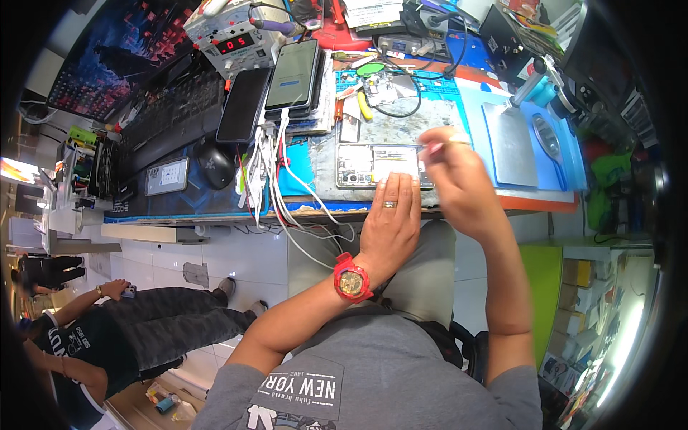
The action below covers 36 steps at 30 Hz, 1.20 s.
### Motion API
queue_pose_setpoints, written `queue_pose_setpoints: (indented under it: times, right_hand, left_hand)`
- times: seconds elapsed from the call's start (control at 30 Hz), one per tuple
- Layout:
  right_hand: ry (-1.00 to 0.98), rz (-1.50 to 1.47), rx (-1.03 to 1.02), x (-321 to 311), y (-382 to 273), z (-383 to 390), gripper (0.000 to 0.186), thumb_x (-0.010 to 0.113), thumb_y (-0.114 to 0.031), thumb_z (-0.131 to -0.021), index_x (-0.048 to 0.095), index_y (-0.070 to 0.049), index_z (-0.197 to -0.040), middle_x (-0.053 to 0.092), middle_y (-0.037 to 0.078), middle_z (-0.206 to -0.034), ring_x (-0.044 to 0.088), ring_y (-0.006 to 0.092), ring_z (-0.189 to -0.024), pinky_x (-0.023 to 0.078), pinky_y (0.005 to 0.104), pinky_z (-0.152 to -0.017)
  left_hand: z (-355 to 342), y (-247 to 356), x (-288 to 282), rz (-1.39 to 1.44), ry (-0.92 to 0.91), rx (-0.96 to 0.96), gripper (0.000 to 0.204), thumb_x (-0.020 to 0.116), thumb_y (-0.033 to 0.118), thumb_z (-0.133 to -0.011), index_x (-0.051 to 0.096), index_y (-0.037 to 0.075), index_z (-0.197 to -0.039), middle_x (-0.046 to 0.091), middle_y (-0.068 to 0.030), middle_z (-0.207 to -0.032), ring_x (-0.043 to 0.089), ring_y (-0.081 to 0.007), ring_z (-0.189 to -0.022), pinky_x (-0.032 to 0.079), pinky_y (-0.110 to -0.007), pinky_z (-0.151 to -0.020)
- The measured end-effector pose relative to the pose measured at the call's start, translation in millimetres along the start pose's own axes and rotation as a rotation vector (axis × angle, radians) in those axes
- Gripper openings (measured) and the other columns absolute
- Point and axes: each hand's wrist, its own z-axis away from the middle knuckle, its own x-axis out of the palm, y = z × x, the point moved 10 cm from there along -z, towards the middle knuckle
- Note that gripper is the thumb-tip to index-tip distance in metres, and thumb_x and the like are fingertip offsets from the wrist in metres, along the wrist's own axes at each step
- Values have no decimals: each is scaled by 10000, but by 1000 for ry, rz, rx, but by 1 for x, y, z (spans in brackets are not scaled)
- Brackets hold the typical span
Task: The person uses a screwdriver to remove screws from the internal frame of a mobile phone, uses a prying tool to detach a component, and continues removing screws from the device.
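Observation:
An opened phone point(356, 170) with bared inner parts lies crosswise on a grey work mat point(408, 129) at the bench's front edge. My left hand point(390, 228), with a ring and a red watch on its wrist, rests its straight fingers flat over the phone's lower edge. Over the phone's right end is my right hand point(460, 185), slightly blurred, with fingers curled together in a pinch. What that pinch holds, if anything, I cannot make out. The hand covers part of the phone's right end.
White cables point(276, 165) hang over the bench edge, left of the mat. Two phones, one lit point(292, 75) and one dark point(244, 106), lie near a power supply point(233, 43). A metal plate point(510, 143) lies at right. Another person point(93, 344) stands at lower left.

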Motion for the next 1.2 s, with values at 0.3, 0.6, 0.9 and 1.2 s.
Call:
queue_pose_setpoints:
  times: [0.3, 0.6, 0.9, 1.2]
  right_hand:
    - [-564, 316, 89, 99, 16, -45, 176, 704, -100, -849, 725, 34, -961, 739, 276, -953, 722, 458, -969, 559, 522, -863]
    - [-593, 331, 105, 104, 24, -48, 202, 756, -103, -822, 728, 35, -966, 749, 247, -977, 721, 437, -987, 555, 480, -893]
    - [-619, 324, 145, 105, 24, -49, 213, 769, -100, -819, 742, 30, -986, 759, 227, -974, 734, 400, -982, 556, 456, -890]
    - [-636, 296, 131, 107, 28, -53, 272, 793, -99, -813, 711, 29, -1039, 733, 210, -985, 722, 339, -943, 554, 420, -855]
  left_hand:
    - [10, 0, 8, 57, 44, 68, 482, 614, 128, -884, 651, -95, -1310, 580, -267, -1317, 542, -477, -1292, 415, -588, -1177]
    - [9, -1, 5, 82, 50, 60, 464, 617, 134, -875, 674, -112, -1264, 592, -266, -1295, 548, -461, -1289, 415, -582, -1177]
    - [10, -2, 6, 88, 50, 55, 448, 633, 141, -901, 668, -124, -1261, 594, -269, -1283, 563, -451, -1269, 420, -572, -1172]
    - [7, -3, 6, 79, 0, 52, 510, 642, 150, -917, 613, -132, -1341, 561, -263, -1326, 541, -463, -1294, 421, -563, -1172]
